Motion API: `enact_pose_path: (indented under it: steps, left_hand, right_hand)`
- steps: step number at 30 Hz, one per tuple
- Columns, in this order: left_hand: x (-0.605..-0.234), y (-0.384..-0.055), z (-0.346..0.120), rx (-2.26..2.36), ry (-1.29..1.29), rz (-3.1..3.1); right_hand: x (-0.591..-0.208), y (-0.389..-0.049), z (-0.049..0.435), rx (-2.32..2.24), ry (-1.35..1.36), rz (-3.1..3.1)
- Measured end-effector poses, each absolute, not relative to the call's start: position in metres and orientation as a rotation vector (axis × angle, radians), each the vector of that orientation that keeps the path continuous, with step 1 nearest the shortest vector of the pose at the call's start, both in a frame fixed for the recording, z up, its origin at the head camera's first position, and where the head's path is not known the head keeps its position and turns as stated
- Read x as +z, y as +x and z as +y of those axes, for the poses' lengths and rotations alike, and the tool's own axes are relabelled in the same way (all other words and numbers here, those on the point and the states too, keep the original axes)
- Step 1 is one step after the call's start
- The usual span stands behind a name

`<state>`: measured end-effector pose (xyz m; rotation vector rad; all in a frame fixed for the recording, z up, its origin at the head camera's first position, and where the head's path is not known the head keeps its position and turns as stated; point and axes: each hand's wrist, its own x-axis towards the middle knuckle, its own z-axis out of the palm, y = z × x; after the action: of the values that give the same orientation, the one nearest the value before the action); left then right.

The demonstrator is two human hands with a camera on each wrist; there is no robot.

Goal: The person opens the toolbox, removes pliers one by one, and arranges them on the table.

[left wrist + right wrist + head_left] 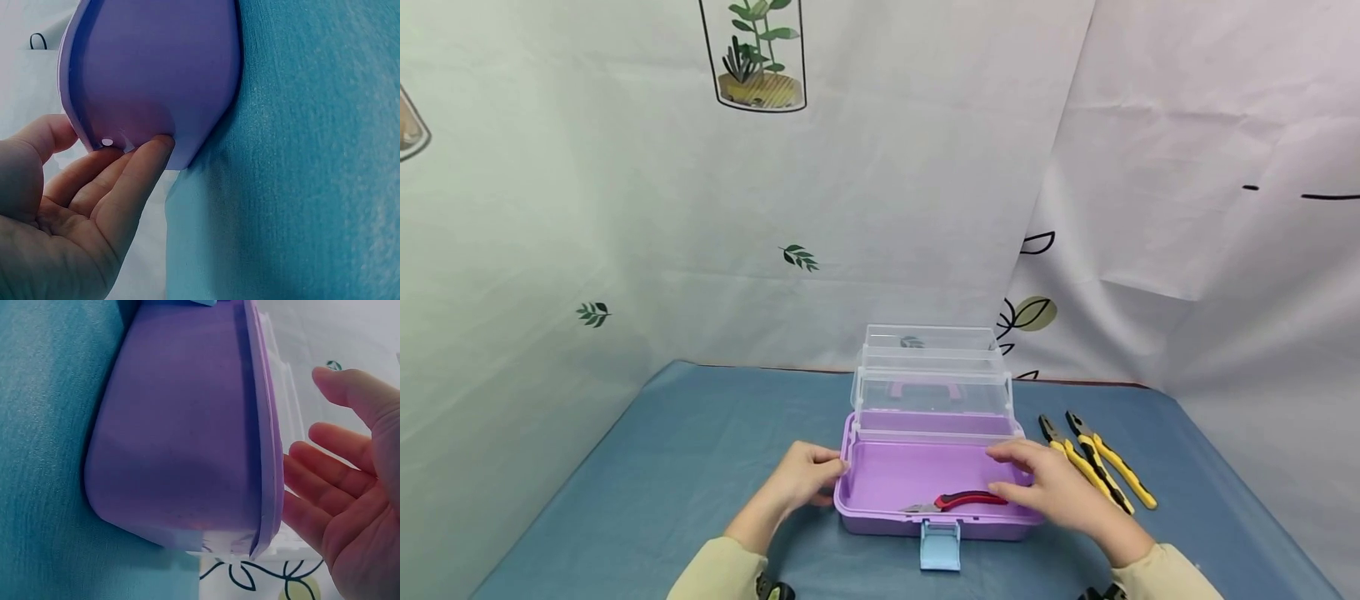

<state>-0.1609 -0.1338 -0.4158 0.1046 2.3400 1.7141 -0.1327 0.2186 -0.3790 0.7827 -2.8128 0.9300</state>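
A purple plastic toolbox (880,527) stands on the table with its transparent lid (936,367) raised at the back. Inside it, near the front wall, lies a pair of pliers (972,497) with red and black handles. My left hand (805,475) grips the box's left end: in the left wrist view, the thumb is on the rim and the fingers press the outer wall (156,75). Over the right side of the box hovers my right hand (1048,487), thumb and fingers spread apart, holding nothing. In the right wrist view its fingers are beside the rim (269,425).
Two pairs of yellow and black pliers, one (1086,471) nearer the box and another (1123,471) farther right, lie on the blue tablecloth (715,433). A light blue latch (940,547) hangs down at the box's front. A white patterned curtain (887,183) rises behind the table.
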Motion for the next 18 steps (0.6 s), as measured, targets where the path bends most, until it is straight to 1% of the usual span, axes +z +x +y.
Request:
enact_pose_path:
  steps: [18]
  left_hand:
    - [-0.415,-0.161,-0.132,1.711,0.095,2.338]
  right_hand:
    - [-0.374,-0.145,0.211,0.726,0.896,-2.977]
